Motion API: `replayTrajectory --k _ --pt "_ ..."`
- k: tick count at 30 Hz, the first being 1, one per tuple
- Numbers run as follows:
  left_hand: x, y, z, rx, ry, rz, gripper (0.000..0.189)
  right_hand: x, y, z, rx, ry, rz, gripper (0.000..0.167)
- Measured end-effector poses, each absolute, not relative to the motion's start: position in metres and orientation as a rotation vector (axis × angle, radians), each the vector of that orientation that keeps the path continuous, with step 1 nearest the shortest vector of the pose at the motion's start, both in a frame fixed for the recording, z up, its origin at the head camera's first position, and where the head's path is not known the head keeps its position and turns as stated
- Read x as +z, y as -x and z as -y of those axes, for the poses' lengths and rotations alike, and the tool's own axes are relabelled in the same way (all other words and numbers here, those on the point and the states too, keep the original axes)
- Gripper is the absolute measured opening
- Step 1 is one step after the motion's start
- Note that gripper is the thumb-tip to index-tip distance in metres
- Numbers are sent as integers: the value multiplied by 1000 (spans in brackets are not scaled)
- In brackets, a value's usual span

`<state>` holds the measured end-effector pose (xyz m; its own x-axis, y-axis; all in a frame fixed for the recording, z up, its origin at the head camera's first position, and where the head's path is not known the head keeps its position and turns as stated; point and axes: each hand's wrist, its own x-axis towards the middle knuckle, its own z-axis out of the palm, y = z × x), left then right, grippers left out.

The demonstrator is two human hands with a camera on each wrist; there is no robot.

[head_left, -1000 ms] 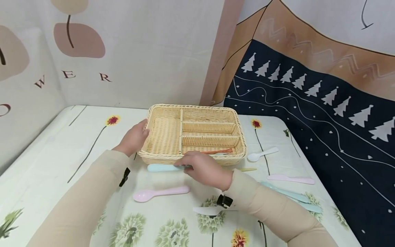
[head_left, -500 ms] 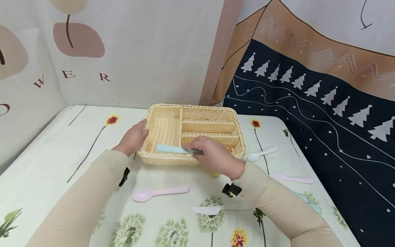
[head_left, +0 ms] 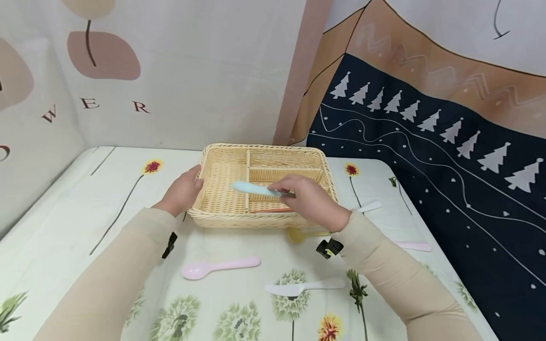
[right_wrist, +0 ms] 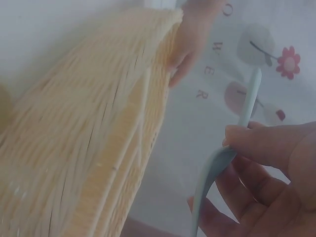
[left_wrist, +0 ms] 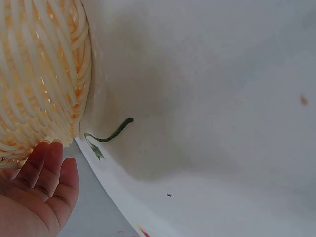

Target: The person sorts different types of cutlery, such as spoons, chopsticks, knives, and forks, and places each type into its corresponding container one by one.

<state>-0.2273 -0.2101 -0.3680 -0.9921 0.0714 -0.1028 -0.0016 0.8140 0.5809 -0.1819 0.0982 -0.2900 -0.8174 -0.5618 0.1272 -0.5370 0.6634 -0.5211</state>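
In the head view a wicker basket (head_left: 222, 220) with a wide left compartment and narrower ones at right stands at the back of the table. My left hand (head_left: 181, 192) holds its left side, thumb at the rim; the left wrist view shows fingertips against the woven wall (left_wrist: 44, 84). Between thumb and fingers, my right hand (head_left: 309, 201) pinches a light blue spoon (head_left: 253, 189) above the basket, its handle pointing left. The right wrist view shows the spoon (right_wrist: 251, 96) from the side, its bowl near the fingers. A thin orange-red utensil (head_left: 270, 210) lies in the front compartment.
In front of the basket lie a yellow spoon (head_left: 295, 235), a pink spoon (head_left: 213, 268) and a white knife (head_left: 298, 287). A white utensil (head_left: 370, 206) and a pink one (head_left: 414, 246) lie at right, partly behind the right arm. Fabric-covered walls (head_left: 192, 85) rise behind the table.
My right hand has raised the light blue spoon from just in front of the basket, over its front rim, to above the dividers. The left hand stays at the basket's left side.
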Motion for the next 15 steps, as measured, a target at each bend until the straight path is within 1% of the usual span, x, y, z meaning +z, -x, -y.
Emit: replayTrajectory --k 7,15 --pt "-367 228 209 917 -50 -2878 56 -290 192 -107 -867 859 -2826 33" --pt "-370 230 210 890 -46 -2878 56 -299 206 -118 -845 867 -2813 34"
